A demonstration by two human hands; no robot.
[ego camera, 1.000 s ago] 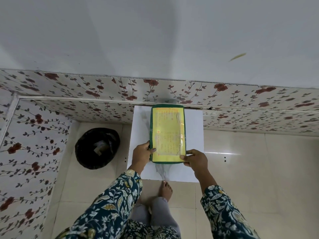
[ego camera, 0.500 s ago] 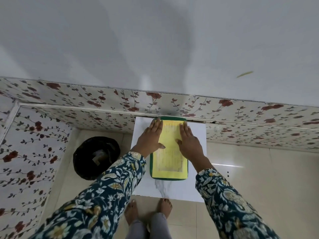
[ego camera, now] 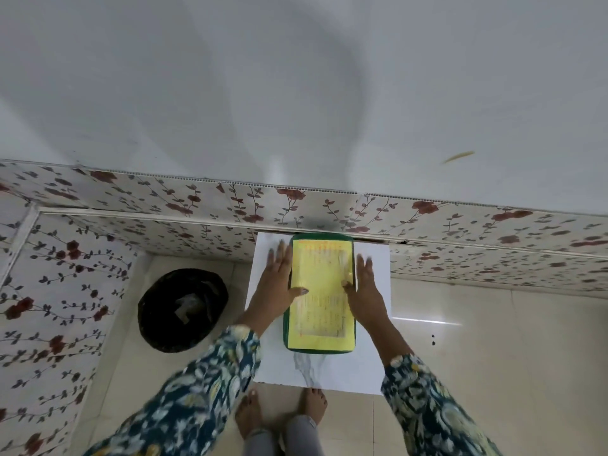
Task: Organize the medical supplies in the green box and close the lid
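Bare feet (ego camera: 279, 414) on tiled floor at near edge of white desk (ego camera: 371, 363); green box (ego camera: 319, 292) lies on desk, lid shut, yellow label up; left hand (ego camera: 275, 284) and right hand (ego camera: 366, 287) flat, fingers spread, flanking box, gripping nothing; floral wall panel (ego camera: 197, 205) beyond.

Plain white wall (ego camera: 296, 77) up top, floral panels (ego camera: 164, 199) w/ red flowers below. Glossy beige floor tiles (ego camera: 493, 357), light glare on right. Black bin (ego camera: 182, 311) in left corner.
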